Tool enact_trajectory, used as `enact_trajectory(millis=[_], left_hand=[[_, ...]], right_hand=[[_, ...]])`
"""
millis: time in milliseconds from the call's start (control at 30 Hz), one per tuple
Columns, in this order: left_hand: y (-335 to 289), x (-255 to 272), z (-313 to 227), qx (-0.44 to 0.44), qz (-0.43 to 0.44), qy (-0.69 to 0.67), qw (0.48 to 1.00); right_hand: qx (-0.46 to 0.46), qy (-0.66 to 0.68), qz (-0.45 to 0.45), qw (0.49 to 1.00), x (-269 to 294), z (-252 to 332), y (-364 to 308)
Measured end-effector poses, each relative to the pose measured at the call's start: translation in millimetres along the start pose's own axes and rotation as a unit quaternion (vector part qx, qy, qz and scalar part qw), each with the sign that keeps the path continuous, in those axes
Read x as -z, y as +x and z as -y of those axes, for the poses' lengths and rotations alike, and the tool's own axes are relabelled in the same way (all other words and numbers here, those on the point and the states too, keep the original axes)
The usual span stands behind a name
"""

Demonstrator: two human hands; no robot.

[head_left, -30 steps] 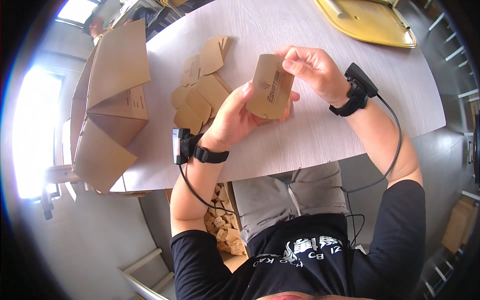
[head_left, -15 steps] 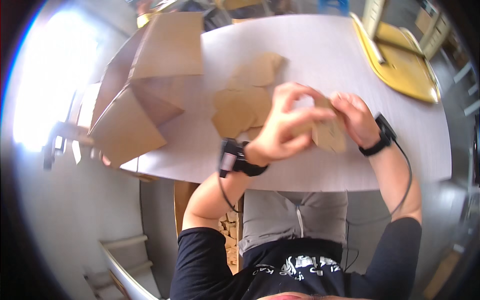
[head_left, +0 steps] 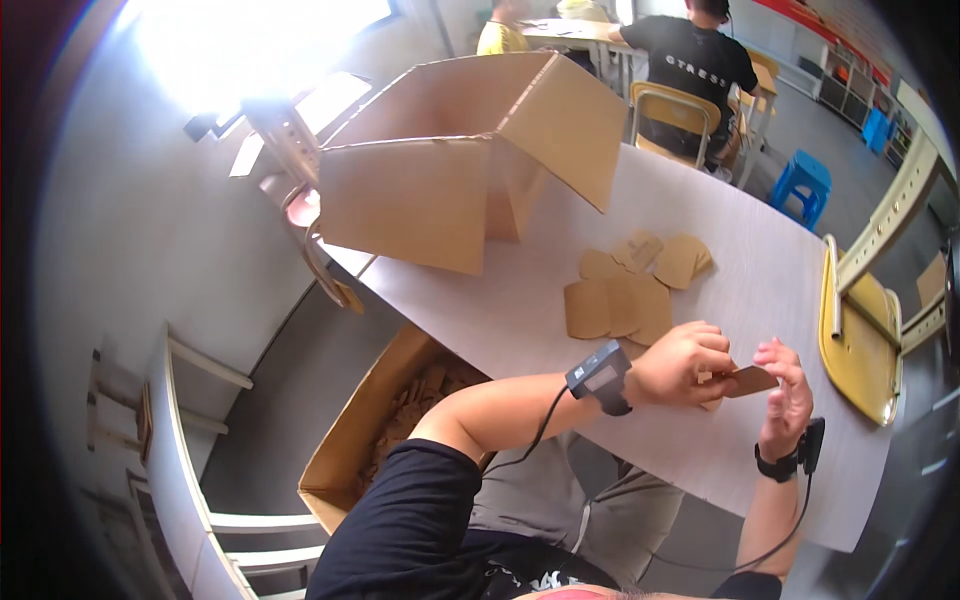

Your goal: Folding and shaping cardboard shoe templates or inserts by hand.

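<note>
A small brown cardboard piece (head_left: 752, 381) is pinched by my left hand (head_left: 685, 365), whose fingers are curled round its left end. At the piece's other end is my right hand (head_left: 787, 400), its fingers stretched upward and apart; the card's edge meets it near the fingers. A paler bit of cardboard (head_left: 711, 404) shows just under my left hand, mostly hidden. Beyond my left hand, several flat cut cardboard pieces (head_left: 620, 305) lie overlapping on the pale table (head_left: 540, 335). Both wrists wear black straps with a cabled device.
A large open cardboard box (head_left: 405, 200) stands on the table, flaps spread. Below the table's left edge, another box (head_left: 325, 460) holds cardboard scraps. An upturned yellow chair (head_left: 860, 340) rests at the table's right end. Farther off are a seated person (head_left: 690, 70) and a blue stool (head_left: 803, 185).
My view has swung, so the table now lies slanted and the far room shows. My left hand has closed on the cardboard piece; my right hand's fingers have straightened.
</note>
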State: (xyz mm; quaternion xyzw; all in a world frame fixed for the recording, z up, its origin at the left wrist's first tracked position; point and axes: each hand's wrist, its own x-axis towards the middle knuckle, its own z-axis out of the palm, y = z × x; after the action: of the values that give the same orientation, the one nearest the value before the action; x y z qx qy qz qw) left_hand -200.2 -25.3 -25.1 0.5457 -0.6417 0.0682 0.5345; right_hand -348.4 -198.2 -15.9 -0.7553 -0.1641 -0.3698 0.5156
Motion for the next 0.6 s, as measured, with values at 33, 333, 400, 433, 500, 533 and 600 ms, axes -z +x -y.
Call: enact_trajectory(millis=[33, 333, 400, 433, 500, 533, 600], left_hand=[[-1, 0, 0, -0.003, -0.005, 0.009, 1.000], [-9, -2, -6, 0.205, 0.133, -0.448, 0.860], [-8, -2, -6, 0.202, 0.159, -0.474, 0.842], [-10, -5, -2, 0.201, 0.157, -0.472, 0.844], [-15, -12, 7, 0.183, 0.209, -0.463, 0.842], [-12, -9, 2, 0.188, 0.215, -0.465, 0.838], [-6, -2, -9, 0.213, 0.221, -0.472, 0.826]], right_hand=[[0.006, -0.077, 0.035, 0.996, 3, 0, 2], [-0.143, 0.099, 0.010, 0.985, -9, -7, -11], [-0.147, 0.126, 0.025, 0.981, -10, -12, -12], [-0.153, 0.151, 0.037, 0.976, -11, -14, -13], [-0.181, 0.183, 0.043, 0.965, -9, -16, -14], [-0.173, 0.166, 0.053, 0.969, -7, -19, -15], [-0.166, 0.148, 0.063, 0.973, -6, -21, -14]])
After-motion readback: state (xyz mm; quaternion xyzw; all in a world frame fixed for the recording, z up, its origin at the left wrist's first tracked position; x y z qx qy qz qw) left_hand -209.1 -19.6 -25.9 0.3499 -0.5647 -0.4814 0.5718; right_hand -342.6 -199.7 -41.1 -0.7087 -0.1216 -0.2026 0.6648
